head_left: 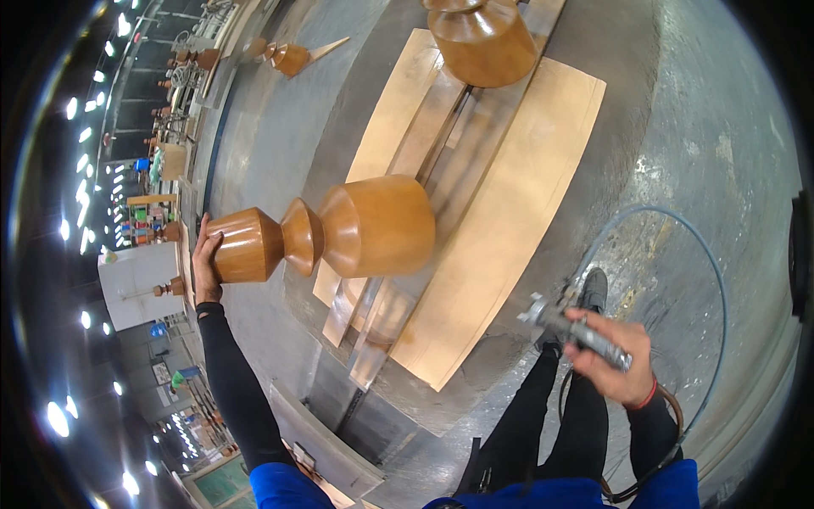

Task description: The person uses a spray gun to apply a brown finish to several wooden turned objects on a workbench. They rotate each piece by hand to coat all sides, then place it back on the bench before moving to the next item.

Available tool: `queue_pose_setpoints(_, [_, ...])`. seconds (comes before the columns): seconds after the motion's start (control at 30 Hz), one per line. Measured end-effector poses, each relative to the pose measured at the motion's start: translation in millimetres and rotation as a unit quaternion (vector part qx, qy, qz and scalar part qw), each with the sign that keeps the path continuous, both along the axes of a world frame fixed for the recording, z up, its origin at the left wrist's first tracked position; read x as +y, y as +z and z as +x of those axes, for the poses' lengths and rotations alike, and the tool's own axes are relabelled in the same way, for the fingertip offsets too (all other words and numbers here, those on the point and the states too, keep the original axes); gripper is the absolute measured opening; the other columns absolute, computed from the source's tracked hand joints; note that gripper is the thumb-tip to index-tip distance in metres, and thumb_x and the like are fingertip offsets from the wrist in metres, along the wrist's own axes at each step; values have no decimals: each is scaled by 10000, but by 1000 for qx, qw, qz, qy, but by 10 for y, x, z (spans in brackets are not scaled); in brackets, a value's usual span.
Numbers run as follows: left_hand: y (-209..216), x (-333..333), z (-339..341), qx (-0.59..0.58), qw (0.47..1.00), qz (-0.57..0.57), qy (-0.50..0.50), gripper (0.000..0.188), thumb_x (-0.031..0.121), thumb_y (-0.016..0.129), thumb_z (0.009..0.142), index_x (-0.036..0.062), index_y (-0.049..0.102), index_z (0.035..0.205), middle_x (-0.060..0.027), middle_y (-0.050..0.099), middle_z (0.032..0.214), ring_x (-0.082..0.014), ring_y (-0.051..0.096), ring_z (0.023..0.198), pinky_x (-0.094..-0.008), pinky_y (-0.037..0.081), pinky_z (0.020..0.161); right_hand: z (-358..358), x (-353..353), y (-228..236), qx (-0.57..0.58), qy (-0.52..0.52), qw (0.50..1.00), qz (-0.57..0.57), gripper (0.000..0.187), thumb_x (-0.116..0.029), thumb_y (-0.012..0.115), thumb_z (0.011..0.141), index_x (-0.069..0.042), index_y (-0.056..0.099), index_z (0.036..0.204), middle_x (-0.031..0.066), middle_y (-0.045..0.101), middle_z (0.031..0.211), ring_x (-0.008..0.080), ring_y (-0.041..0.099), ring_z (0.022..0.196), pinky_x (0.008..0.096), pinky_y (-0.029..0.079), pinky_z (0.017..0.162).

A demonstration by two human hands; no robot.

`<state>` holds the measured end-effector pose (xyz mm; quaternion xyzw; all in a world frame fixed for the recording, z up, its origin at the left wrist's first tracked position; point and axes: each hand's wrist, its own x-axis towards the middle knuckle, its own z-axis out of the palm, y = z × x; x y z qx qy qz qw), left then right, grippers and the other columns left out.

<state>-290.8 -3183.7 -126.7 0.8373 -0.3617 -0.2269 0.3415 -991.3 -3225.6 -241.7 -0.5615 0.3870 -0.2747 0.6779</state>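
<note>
A glossy brown turned wooden leg with a narrow waist and wide drum-shaped end rests over long strips. My left hand grips its far-left end, the thumb on the side and the fingers along the end. At the lower right, my right hand is closed around a metal spray gun, whose nozzle faces left toward the wooden leg with a gap between them. The spray gun is slightly blurred. A blue-grey hose loops to the right of my right hand.
Under the leg lie plastic-wrapped strips on a cardboard sheet. Another turned wooden piece stands at the top, and a smaller one farther left on the grey floor. My shoe is near the spray gun.
</note>
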Motion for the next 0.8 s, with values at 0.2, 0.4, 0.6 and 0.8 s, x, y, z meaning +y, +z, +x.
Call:
queue_pose_setpoints(0.2, [-47, -15, 67, 3, 1000, 6, 25, 862, 374, 672, 958, 51, 378, 1701, -151, 518, 1609, -262, 496, 1473, -359, 330, 1246, -168, 198, -99, 29, -51, 998, -27, 548, -187, 900, 881, 45, 723, 1345, 198, 816, 1076, 203, 794, 876, 321, 609, 813])
queue_pose_setpoints(0.4, [-132, 86, 289, 67, 994, -8, 88, 880, 394, 671, 1000, 46, 301, 1719, -112, 451, 1672, -280, 513, 1477, -419, 429, 1207, -141, 386, -79, -66, 20, 994, -88, 569, -162, 936, 836, 70, 723, 1310, 232, 804, 1089, 289, 820, 889, 340, 617, 796])
queue_pose_setpoints(0.6, [-171, 105, 343, 94, 986, -13, 140, 846, 393, 681, 1000, 30, 352, 1690, -125, 520, 1608, -276, 540, 1441, -395, 434, 1190, 47, 335, -250, 29, -52, 997, -51, 582, -124, 909, 841, 73, 706, 1350, 225, 799, 1099, 313, 815, 911, 353, 631, 854])
queue_pose_setpoints(0.8, [-181, 96, 357, 82, 984, -6, 157, 826, 405, 681, 1005, 46, 370, 1680, -119, 554, 1557, -270, 565, 1403, -396, 455, 1167, 109, 530, -85, -133, -11, 983, -130, 621, -154, 950, 810, 77, 712, 1335, 213, 795, 976, 299, 806, 804, 356, 624, 699])
